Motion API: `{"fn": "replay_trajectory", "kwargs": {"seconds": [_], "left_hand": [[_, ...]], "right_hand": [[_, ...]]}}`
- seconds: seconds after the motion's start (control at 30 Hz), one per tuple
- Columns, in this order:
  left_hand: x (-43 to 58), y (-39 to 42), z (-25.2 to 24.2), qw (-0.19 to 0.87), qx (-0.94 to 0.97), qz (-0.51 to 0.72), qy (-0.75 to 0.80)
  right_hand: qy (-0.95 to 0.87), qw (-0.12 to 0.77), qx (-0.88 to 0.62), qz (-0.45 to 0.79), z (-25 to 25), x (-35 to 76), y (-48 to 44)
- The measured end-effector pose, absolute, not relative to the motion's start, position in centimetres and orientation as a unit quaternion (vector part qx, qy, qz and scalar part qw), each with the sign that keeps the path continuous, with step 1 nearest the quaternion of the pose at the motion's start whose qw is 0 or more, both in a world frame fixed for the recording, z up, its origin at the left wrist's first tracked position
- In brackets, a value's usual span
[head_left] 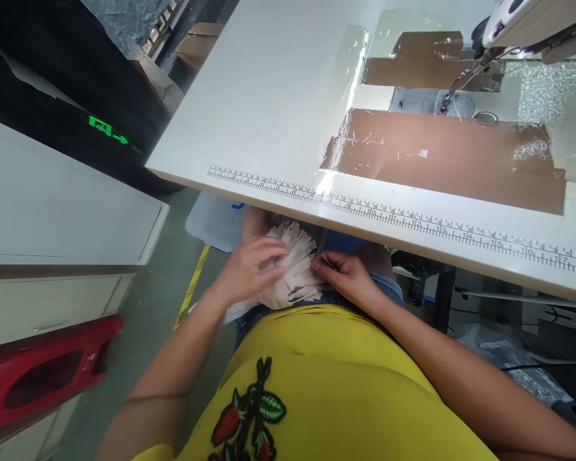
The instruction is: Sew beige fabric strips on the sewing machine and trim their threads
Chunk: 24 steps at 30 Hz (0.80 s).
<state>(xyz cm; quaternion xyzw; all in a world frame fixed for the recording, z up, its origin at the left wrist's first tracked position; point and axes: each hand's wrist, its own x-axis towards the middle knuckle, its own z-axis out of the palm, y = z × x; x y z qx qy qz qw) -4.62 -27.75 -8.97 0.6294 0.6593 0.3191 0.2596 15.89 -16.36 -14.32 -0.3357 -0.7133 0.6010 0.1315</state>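
On my lap, below the table's front edge, lies a pale bundle of ruffled fabric strips point(295, 266) fanned out in layers. My left hand point(253, 269) is at the left side of this bundle, its fingers apart and slightly curled, with nothing visible between them. At the bundle's right edge my right hand point(344, 274) is closed in a pinch, thumb against forefinger. Whatever sits in that pinch is too small to make out. Part of the bundle is hidden behind the fingers of my left hand.
A white sewing table point(269, 96) with a printed ruler point(388, 214) along its front edge stands ahead. Brown tape point(441, 160) surrounds the needle plate under a sewing machine point(532, 25). A red plastic object point(48, 371) and white cabinets point(57, 192) are at left.
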Motion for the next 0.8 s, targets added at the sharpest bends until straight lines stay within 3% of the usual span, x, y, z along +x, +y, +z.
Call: {"fn": "replay_trajectory", "kwargs": {"seconds": [0.1, 0.27, 0.6, 0.8], "left_hand": [[-2.1, -25.5, -9.7, 0.292, 0.674, 0.307, 0.605], [-1.2, -24.6, -11.1, 0.381, 0.61, 0.262, 0.644], [-1.9, -24.4, -11.8, 0.51, 0.489, 0.315, 0.634], [-2.2, -24.4, -12.3, 0.542, 0.452, 0.342, 0.621]], "right_hand": [[-0.722, 0.14, -0.328, 0.593, -13.9, 15.7, -16.5], [-0.735, 0.152, -0.313, 0.582, -13.7, 15.9, -16.6], [-0.746, 0.174, -0.313, 0.561, -13.9, 16.6, -16.1], [-0.763, 0.134, -0.29, 0.562, -14.7, 18.2, -16.1]]}}
